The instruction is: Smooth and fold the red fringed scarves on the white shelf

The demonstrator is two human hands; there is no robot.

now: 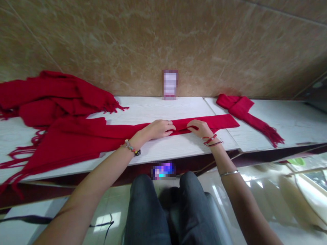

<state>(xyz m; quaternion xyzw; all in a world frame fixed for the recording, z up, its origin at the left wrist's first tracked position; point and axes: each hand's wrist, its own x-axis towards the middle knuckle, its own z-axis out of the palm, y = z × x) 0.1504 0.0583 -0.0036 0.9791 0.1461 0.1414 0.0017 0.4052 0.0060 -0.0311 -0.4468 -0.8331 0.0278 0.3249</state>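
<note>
A long red scarf (114, 136) lies across the white table, folded into a narrow strip on the right and spread wider with fringes on the left. My left hand (160, 129) is closed on the near edge of the strip at its middle, fingers pinched together. Just to its right, my right hand (199, 128) pinches the same edge between thumb and fingers. A short gap separates the two hands. The strip's flat end extends beyond my right hand.
Another crumpled red scarf (58, 98) lies at the back left. A knotted, fringed red scarf (240, 107) rests at the right. A small blurred card (170, 85) stands against the brown marbled wall (143, 44). A lit, blurred device (163, 170) is below the table's front edge.
</note>
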